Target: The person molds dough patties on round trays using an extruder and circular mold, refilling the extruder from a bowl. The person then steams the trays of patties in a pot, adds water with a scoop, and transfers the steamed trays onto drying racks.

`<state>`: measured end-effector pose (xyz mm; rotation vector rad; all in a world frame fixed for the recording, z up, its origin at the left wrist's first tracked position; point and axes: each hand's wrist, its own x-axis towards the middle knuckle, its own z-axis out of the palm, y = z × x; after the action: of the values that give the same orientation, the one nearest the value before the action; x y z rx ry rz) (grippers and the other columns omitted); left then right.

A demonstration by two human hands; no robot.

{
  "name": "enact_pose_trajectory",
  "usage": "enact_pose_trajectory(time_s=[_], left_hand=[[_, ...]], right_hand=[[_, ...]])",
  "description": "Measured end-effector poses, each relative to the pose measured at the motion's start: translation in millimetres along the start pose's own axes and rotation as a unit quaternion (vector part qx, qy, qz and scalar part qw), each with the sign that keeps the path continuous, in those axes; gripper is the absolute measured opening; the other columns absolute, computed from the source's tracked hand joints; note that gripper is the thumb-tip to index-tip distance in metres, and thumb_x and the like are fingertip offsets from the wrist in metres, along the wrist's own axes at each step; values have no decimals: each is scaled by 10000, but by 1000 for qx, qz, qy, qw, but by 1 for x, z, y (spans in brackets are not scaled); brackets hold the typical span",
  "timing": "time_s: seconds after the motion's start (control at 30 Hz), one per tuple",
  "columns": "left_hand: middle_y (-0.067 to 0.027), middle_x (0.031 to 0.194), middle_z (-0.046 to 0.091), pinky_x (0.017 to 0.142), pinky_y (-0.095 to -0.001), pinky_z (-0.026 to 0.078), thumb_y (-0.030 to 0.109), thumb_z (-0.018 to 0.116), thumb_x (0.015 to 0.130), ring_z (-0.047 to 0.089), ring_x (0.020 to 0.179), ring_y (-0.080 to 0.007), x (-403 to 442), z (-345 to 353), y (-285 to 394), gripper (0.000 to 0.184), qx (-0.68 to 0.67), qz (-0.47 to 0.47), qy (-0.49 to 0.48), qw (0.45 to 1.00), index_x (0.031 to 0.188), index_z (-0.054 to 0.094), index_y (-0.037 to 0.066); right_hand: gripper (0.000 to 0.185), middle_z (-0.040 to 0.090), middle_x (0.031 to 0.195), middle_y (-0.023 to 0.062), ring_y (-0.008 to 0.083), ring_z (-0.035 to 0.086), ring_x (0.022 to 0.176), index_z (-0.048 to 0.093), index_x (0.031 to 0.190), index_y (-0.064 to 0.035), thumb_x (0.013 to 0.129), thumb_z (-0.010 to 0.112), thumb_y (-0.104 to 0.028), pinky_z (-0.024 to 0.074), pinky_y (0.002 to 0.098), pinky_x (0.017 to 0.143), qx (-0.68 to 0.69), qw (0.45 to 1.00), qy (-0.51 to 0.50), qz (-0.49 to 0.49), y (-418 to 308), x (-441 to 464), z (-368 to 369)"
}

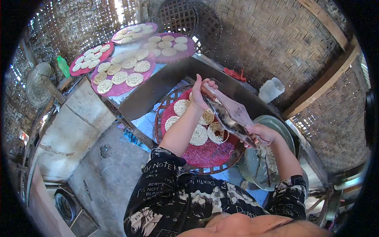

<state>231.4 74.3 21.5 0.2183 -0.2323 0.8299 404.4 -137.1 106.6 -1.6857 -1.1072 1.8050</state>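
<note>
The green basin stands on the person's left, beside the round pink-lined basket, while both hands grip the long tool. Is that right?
Not quite: the head view shows the green basin on the person's right. It is beside the round pink-lined basket, and the left hand and right hand both grip the long tool.

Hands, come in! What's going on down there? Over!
Left hand and right hand both gripping long tool. Tool slanted over woven basket. Green basin below right forearm; nothing visibly blocking either hand.
</note>
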Motion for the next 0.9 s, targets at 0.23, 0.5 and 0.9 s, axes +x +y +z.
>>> enact_pose_trajectory(time_s=[0.23, 0.5, 0.9], left_hand=[[-15, 673, 504, 629, -333, 422, 539, 479, 804, 519, 729, -197, -13, 7, -16, 422, 21, 0, 59, 998, 694, 485, 131], [-5, 641, 482, 614, -322, 431, 520, 494, 805, 506, 669, -183, -30, 18, -6, 396, 34, -16, 110, 993, 698, 456, 140], [-76, 691, 528, 680, -348, 437, 556, 437, 814, 536, 736, -259, -22, -7, -9, 464, 23, -38, 65, 997, 789, 485, 96]], right_hand=[[528, 607, 729, 109, 172, 602, 570, 543, 942, 24, 744, 602, -463, 504, 280, 502, -2, 999, 43, 4, -2, -22, 9], [511, 611, 721, 106, 161, 597, 537, 545, 909, 31, 740, 614, -446, 500, 269, 471, 30, 998, 47, -12, 4, -19, 41], [487, 565, 676, 69, 132, 533, 485, 532, 937, 5, 748, 621, -434, 444, 261, 425, -11, 995, 98, -21, 3, -29, 50]])
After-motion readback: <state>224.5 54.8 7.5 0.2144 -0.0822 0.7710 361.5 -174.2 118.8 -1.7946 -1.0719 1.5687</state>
